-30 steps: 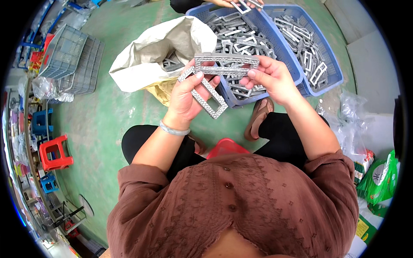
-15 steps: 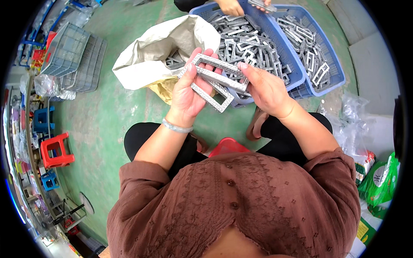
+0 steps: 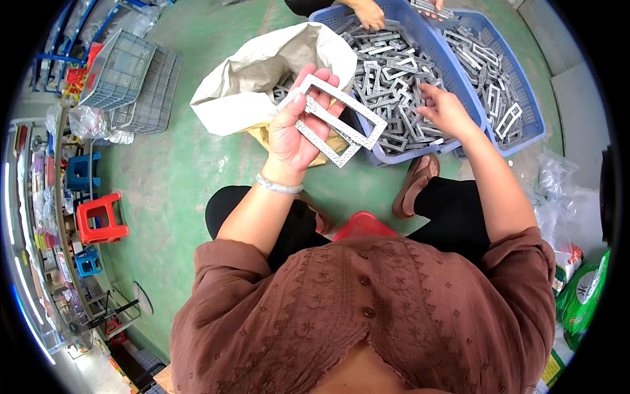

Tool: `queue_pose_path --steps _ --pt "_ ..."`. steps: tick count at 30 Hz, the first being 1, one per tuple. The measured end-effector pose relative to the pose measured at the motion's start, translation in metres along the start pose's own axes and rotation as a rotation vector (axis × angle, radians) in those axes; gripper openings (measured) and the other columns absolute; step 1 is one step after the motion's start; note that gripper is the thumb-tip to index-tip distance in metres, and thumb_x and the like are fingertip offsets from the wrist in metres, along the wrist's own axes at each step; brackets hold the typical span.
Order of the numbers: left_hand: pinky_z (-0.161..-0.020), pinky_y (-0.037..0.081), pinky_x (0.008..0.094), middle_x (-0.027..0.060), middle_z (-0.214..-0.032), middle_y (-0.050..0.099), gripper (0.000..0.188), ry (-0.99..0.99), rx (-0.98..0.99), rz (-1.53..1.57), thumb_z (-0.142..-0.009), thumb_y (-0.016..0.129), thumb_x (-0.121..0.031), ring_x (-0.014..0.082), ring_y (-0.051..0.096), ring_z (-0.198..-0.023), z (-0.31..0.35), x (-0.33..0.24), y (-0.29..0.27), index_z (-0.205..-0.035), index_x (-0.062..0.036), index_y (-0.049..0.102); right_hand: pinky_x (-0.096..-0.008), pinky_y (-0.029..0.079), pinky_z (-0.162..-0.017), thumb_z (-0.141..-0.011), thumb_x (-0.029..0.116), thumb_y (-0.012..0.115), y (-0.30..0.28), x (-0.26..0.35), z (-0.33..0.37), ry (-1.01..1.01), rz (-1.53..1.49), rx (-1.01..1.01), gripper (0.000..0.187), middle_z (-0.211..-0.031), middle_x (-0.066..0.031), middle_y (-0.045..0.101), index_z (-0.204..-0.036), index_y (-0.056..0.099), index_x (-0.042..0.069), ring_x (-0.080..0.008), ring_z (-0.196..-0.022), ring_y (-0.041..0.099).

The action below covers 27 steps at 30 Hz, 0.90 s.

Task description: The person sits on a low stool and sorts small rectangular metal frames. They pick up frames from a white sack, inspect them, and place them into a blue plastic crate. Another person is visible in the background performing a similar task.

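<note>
My left hand (image 3: 287,139), palm up, holds two grey rectangular frames with open middles. The upper frame (image 3: 355,106) lies across the lower frame (image 3: 320,146) at a slight angle, with my thumb over their near ends. My right hand (image 3: 449,113) is over the right side of a blue plastic basket (image 3: 459,85) heaped with similar grey frames (image 3: 396,87). Its fingers are apart and nothing shows in them; whether the fingertips touch the pile I cannot tell. Behind my left hand stands an open white woven sack (image 3: 226,88) with some grey frames inside.
A second blue basket (image 3: 533,115) of frames stands at the right. Another person's hand (image 3: 369,14) reaches into the first basket; their other hand (image 3: 433,8) holds a frame. Grey crates (image 3: 121,72) and a red stool (image 3: 102,218) stand at left, plastic bags (image 3: 558,177) at right.
My right hand has let go of the frames and moved right, over the basket. The two frames stay in my left hand. The whole view has shifted slightly.
</note>
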State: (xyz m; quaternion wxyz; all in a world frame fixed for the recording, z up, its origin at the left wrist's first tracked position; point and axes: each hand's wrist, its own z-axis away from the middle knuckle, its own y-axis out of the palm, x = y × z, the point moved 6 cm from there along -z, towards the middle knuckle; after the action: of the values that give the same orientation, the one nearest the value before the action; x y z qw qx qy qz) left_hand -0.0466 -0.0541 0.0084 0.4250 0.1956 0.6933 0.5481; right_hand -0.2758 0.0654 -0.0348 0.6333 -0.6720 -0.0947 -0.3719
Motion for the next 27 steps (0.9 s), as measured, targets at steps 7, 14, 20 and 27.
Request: queue_pose_path --steps 7,14,20,27 --pt "-0.097 0.034 0.0464 0.0113 -0.116 0.050 0.034 -0.010 -0.131 -0.147 -0.084 0.051 -0.014 0.0270 0.045 -0.113 -0.039 -0.047 -0.016 -0.117 -0.0049 0.046 -0.0386 0.046 -0.076 -0.067 0.020 0.063 0.050 -0.133 -0.024 0.154 0.401 0.224 0.032 -0.086 -0.0184 0.062 -0.093 0.062 0.001 -0.0322 -0.083 0.060" --pt "-0.083 0.044 0.0300 0.0104 -0.104 0.056 0.038 0.343 -0.329 -1.211 -0.080 0.055 0.000 0.0191 0.054 -0.093 -0.115 -0.123 -0.039 -0.115 -0.0023 0.043 -0.0351 0.045 -0.084 -0.065 0.040 0.069 0.088 -0.134 -0.029 0.244 0.438 0.352 0.058 -0.104 -0.0241 0.057 -0.095 0.058 -0.009 -0.0322 -0.095 0.057" --pt "-0.072 0.043 0.0267 0.0044 -0.089 0.056 0.036 -0.263 -0.185 -2.066 -0.074 0.063 -0.009 0.0136 0.052 -0.080 -0.129 -0.082 -0.089 -0.108 -0.0091 0.051 -0.0344 0.044 -0.087 -0.061 0.040 0.075 0.098 -0.126 -0.024 0.443 0.393 0.311 0.076 -0.110 -0.0228 0.054 -0.110 0.047 -0.011 -0.0311 -0.103 0.053" --pt "-0.093 0.036 0.0318 0.0194 -0.118 0.050 0.069 -0.646 -0.012 -2.204 -0.068 0.067 -0.015 0.0294 0.047 -0.111 -0.124 -0.060 -0.168 -0.127 -0.0028 0.036 -0.0329 0.047 -0.083 -0.056 0.029 0.080 0.113 -0.136 -0.018 0.623 0.276 0.321 0.084 -0.102 -0.0226 0.057 -0.113 0.031 -0.009 -0.0308 -0.099 0.057"
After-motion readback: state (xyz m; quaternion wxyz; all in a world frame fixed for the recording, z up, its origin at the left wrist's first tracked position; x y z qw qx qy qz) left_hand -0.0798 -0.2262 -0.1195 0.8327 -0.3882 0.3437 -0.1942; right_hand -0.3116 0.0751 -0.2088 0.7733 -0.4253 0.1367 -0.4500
